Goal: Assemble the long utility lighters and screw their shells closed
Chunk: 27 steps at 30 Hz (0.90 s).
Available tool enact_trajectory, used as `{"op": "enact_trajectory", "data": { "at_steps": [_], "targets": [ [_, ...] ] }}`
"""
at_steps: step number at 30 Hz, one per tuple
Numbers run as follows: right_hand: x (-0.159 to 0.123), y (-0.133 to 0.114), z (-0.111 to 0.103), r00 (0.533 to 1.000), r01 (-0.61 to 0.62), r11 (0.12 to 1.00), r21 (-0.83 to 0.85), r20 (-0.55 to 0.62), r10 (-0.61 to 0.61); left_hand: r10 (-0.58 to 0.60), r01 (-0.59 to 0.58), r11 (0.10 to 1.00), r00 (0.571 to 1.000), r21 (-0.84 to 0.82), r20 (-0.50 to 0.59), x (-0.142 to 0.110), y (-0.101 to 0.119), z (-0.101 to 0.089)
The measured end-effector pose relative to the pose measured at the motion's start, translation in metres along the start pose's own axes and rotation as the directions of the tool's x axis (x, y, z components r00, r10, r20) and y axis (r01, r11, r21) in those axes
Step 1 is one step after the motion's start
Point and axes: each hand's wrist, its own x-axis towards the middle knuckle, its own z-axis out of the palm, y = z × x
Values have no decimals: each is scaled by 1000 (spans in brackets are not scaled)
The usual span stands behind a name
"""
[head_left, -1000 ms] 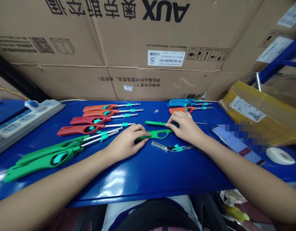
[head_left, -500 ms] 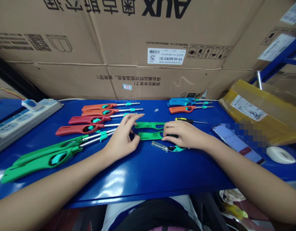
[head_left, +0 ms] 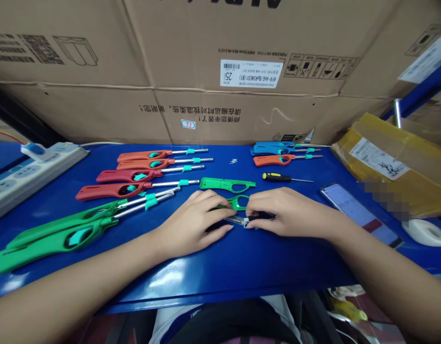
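My left hand [head_left: 195, 220] and my right hand [head_left: 288, 212] meet at the middle of the blue table [head_left: 220, 258]. Both pinch a small clear lighter insert [head_left: 238, 220] with a teal part, held low over the table. A green lighter shell half [head_left: 238, 202] lies just behind my fingers, partly hidden. A second green shell half [head_left: 227, 183] lies farther back.
Finished long lighters lie at left: orange and red ones [head_left: 141, 172] and green ones [head_left: 73, 229]. Blue and orange lighters [head_left: 277, 153] sit at back right. A screwdriver [head_left: 277, 177], a phone [head_left: 360, 215], a tape roll [head_left: 426, 231], a power strip [head_left: 30, 167] and cardboard boxes [head_left: 220, 71] surround them.
Both hands left the green shell halves and came nearer, closing on the clear insert. One shell half now lies alone farther back. The screwdriver is uncovered.
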Motion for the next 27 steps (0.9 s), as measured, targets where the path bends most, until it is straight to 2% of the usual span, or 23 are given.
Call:
{"op": "enact_trajectory", "data": {
  "at_steps": [3,7,9,11,13,14,16,18,22,25,27],
  "targets": [
    [2,4,6,990,30,999,24,-141,-26,-10,10,1000,1000,-3,0,2,1,0],
    [5,10,12,952,-74,997,-28,-299,63,-27,28,999,999,-43,19,2,3,-3],
    [8,12,14,931,-107,994,34,-346,112,-41,42,998,999,-43,32,2,5,-6],
    [10,13,14,917,-113,979,169,-363,168,-45,46,999,998,-22,36,1,6,-9],
    [9,14,12,917,-110,963,246,-349,194,-46,46,999,998,0,37,0,6,-11],
    [8,13,10,924,-102,968,230,-338,178,-46,46,999,998,7,38,0,6,-12],
    [4,12,5,952,-54,990,129,-291,89,-47,46,999,998,17,45,0,5,-13],
    [-1,12,1,982,21,998,60,-190,-9,-45,43,999,997,24,55,-1,4,-12],
    [-3,10,2,998,48,997,-63,-33,-50,-35,32,999,997,43,71,-2,4,-10],
    [-2,11,6,999,53,997,-59,-7,-54,-36,32,997,997,64,73,-2,6,-9],
    [-1,11,5,998,33,999,-18,-46,-34,-53,48,996,996,72,68,-2,7,-8]
  ]
}}
